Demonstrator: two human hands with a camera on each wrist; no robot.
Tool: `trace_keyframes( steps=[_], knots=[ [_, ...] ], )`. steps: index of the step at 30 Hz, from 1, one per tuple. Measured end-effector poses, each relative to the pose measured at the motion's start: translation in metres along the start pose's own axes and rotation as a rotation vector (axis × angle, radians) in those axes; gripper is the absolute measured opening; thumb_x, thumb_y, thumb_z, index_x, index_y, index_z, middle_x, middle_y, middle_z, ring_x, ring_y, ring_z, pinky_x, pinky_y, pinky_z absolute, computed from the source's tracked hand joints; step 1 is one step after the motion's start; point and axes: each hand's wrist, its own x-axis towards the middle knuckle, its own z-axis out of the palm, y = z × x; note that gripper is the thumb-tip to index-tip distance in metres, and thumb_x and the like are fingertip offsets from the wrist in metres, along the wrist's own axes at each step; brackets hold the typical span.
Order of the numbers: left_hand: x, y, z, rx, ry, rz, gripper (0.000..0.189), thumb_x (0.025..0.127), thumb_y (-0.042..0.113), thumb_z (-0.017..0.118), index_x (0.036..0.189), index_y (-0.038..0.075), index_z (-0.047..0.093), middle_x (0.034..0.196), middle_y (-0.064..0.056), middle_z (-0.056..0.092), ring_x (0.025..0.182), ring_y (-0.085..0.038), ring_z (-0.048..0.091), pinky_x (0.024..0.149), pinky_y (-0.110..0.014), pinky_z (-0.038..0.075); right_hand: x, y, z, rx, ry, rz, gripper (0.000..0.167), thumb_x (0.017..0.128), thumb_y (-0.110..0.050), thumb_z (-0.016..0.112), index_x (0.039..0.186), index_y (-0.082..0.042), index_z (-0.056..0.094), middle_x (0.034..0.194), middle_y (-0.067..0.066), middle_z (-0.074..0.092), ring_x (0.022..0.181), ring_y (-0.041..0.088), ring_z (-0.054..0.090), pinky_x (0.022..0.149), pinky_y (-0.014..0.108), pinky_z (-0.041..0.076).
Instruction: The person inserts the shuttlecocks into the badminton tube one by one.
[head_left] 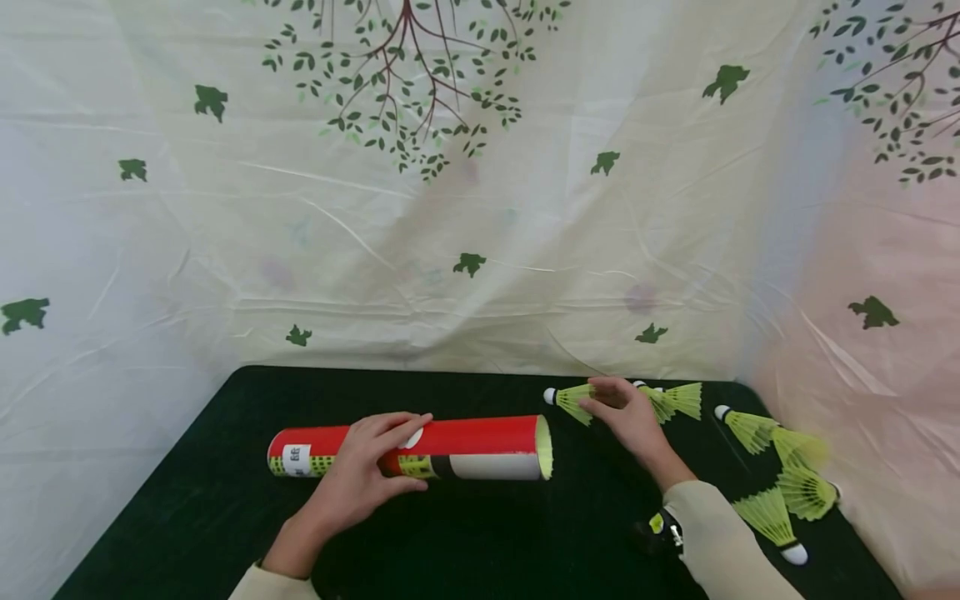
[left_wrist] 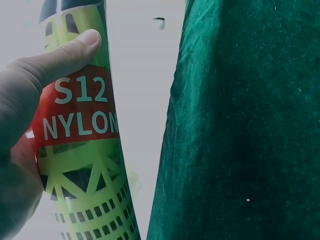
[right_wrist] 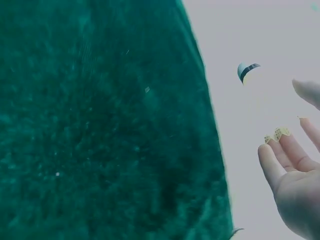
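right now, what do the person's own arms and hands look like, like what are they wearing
Both the left hand and right hand show no gloves. The left sleeve and right sleeve are plain, pale cream. By the right cuff is a small dark gadget with a yellow-green patch; its full shape is hard to make out.

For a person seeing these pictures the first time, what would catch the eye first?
In the head view, probably the red tube, left of centre on the dark table, gripped by the left hand. Next, the yellow shuttlecocks toward the table's right side, with the right hand at the leftmost shuttlecock.
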Motion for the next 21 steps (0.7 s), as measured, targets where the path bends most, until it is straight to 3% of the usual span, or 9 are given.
trace_keyframes(
  steps=[9, 15, 21],
  knots=[
    [0.001, -0.001, 0.001, 0.005, 0.007, 0.005, 0.087, 0.073, 0.029, 0.092, 0.146, 0.047, 0.047, 0.138, 0.008, 0.053, 0.124, -0.018, 0.045, 0.103, -0.056, 0.037, -0.039, -0.04, -0.016, 0.014, 0.038, -0.056, 0.047, 0.093, -0.03, 0.074, 0.131, -0.005, 0.061, 0.131, 0.012, 0.062, 0.119, 0.024, 0.057, 0.09, 0.02, 0.047],
    [0.002, 0.0, -0.001, -0.007, -0.002, -0.008, 0.086, 0.075, 0.029, 0.091, 0.147, 0.047, 0.047, 0.138, 0.008, 0.053, 0.125, -0.018, 0.044, 0.103, -0.057, 0.037, -0.063, -0.057, -0.022, 0.067, 0.042, -0.113, 0.041, 0.094, -0.022, 0.073, 0.129, -0.004, 0.061, 0.13, 0.007, 0.062, 0.116, 0.01, 0.057, 0.091, 0.017, 0.047],
    [0.002, -0.001, 0.0, -0.008, 0.001, -0.01, 0.087, 0.074, 0.028, 0.091, 0.147, 0.048, 0.047, 0.138, 0.008, 0.053, 0.125, -0.018, 0.044, 0.104, -0.056, 0.037, -0.083, -0.068, -0.024, 0.169, 0.024, -0.191, 0.038, 0.092, -0.004, 0.072, 0.127, 0.004, 0.059, 0.125, 0.001, 0.065, 0.113, 0.01, 0.061, 0.088, 0.021, 0.052]
  ],
)
